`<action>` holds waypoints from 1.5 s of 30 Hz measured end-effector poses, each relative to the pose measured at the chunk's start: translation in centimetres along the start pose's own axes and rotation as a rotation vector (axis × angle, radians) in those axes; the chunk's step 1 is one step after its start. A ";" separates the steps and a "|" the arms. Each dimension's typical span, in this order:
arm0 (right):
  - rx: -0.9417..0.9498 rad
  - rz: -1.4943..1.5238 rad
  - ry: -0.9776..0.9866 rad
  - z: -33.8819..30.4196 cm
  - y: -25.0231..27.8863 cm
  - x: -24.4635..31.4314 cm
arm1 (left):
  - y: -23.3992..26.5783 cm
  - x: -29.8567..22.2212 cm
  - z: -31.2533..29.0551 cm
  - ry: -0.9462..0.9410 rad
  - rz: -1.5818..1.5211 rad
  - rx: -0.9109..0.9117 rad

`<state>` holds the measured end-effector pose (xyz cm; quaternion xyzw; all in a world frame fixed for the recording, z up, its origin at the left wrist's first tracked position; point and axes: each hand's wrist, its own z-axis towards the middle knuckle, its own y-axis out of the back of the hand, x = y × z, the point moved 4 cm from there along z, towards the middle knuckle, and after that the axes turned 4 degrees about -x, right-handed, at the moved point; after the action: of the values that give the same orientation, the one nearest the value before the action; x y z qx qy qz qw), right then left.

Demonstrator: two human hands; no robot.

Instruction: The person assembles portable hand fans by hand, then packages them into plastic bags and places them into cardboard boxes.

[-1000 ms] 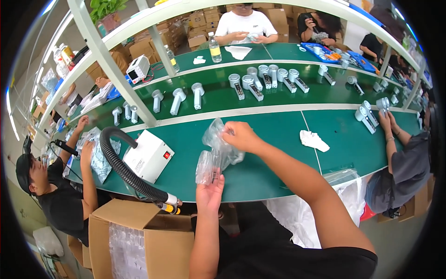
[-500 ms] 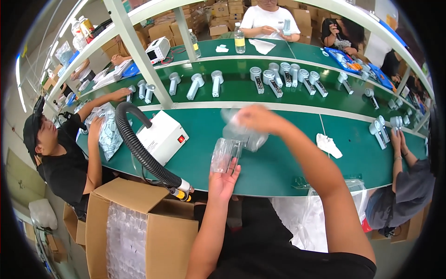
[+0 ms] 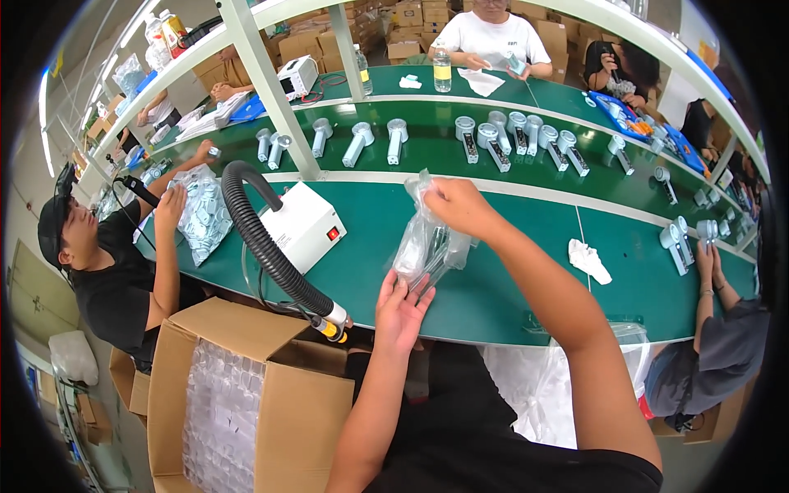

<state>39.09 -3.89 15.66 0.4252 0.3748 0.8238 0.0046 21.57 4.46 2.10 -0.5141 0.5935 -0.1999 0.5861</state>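
Note:
Over the green table, my left hand (image 3: 400,314) is palm up, thumb and fingers on the lower end of a clear plastic piece (image 3: 412,259), which looks like a thin moulded shell. My right hand (image 3: 459,205) pinches the upper end of a crumpled clear plastic bag (image 3: 419,193). The bag hangs along the clear piece and overlaps it. Whether the piece is inside the bag or beside it, I cannot tell.
Left of my hands stands a white machine (image 3: 304,230) with a black corrugated hose (image 3: 255,238). An open carton (image 3: 304,419) of clear plastic pieces is at lower left. Grey-blue handheld devices (image 3: 493,140) line the green conveyor. A white cloth (image 3: 588,260) lies right. Co-workers sit around.
My right hand has moved slightly right and now grips the bag's top, drawn up along the clear piece; before, the bag was a blur beside it. The co-worker at left raised a hand.

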 end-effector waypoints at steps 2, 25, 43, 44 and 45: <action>0.014 -0.061 -0.044 -0.2 -0.4 -0.7 | 0.0 -0.1 -0.1 -0.002 0.009 0.001; -0.371 0.205 0.049 -2.6 7.3 -1.8 | -2.6 -2.9 -2.9 -1.003 1.834 -0.193; -0.531 0.181 0.007 -8.3 16.3 -2.9 | -9.6 5.8 -0.5 -1.245 2.073 0.239; -0.522 0.150 -0.015 -10.0 17.2 -2.1 | -8.2 5.8 0.1 -1.239 2.060 0.308; -0.496 0.136 -0.046 -12.3 18.4 -2.4 | -7.8 5.9 -0.1 -1.210 2.055 0.365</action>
<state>37.68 -25.47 20.96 0.4541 0.1317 0.8790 0.0619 25.69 -3.58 5.79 0.2782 0.3180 0.5522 0.7187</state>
